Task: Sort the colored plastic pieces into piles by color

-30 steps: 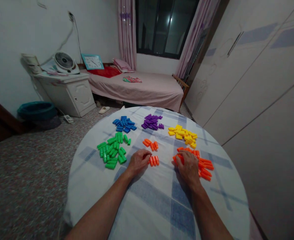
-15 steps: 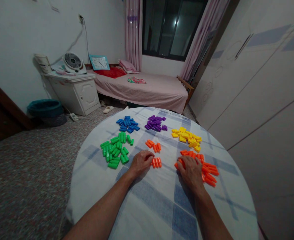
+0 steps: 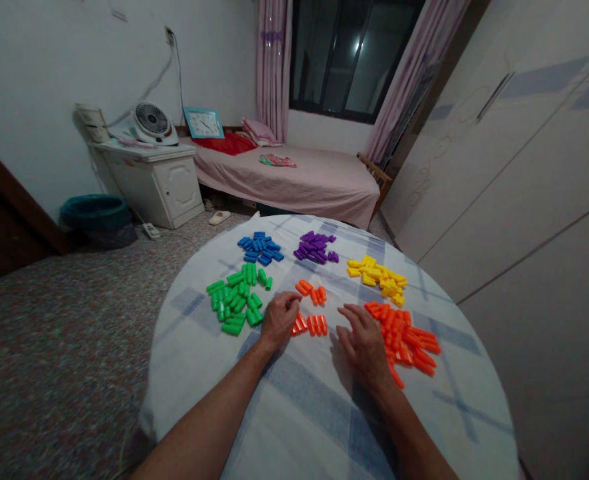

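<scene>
My left hand (image 3: 279,319) rests on the round table's checked cloth (image 3: 299,413) with its fingers curled, pinching a tilted orange piece (image 3: 297,325) at the left end of a short row of orange pieces (image 3: 317,325). My right hand (image 3: 361,341) lies between that row and the big orange pile (image 3: 407,333), fingers stretched out and a little apart, with nothing seen in them. A second small orange group (image 3: 311,292) sits just beyond the row.
Sorted piles lie further out: green (image 3: 237,300), blue (image 3: 260,247), purple (image 3: 315,247) and yellow (image 3: 379,275). Beyond the table are a pink bed (image 3: 304,177), a white cabinet (image 3: 159,183) with a fan, a blue basin (image 3: 94,212) on the floor, and wardrobe doors at right.
My right hand has come off the big orange pile and moved left toward the short row, its fingers now spread. The left hand stays by the row's left end. The view shifted slightly.
</scene>
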A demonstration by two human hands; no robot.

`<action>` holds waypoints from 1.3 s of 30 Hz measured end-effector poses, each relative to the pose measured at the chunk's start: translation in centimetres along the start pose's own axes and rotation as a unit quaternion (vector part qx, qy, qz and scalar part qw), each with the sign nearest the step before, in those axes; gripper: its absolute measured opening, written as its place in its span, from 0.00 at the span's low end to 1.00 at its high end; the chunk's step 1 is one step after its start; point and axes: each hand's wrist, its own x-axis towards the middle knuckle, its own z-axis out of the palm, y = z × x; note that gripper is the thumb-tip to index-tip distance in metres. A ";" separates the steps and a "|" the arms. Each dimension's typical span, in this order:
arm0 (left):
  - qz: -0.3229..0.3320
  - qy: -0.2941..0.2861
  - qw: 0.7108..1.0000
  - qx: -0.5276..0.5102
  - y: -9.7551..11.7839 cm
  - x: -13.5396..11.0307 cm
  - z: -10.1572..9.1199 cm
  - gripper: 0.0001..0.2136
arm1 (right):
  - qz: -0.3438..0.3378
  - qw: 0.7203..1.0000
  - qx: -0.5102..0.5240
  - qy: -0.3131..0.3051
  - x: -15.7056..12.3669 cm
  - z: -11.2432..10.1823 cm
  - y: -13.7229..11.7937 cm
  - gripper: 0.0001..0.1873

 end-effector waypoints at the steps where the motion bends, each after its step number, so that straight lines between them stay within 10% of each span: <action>1: -0.004 0.001 1.000 -0.004 -0.1 0.0 0.0 0.10 | -0.009 1.000 0.016 -0.019 0.0 0.4 -0.7 0.18; 13: -0.022 -0.002 0.999 -0.028 -0.3 0.1 0.1 0.10 | -0.019 0.977 0.038 -0.210 0.6 3.1 -5.4 0.34; 26: 0.004 0.011 0.999 -0.037 -0.4 0.3 0.0 0.10 | -0.004 0.990 0.019 -0.142 2.0 4.4 -7.9 0.10; 39: 0.012 0.006 1.000 -0.021 -0.5 0.2 0.2 0.09 | 0.117 0.976 -0.181 -0.004 0.6 -3.8 3.5 0.15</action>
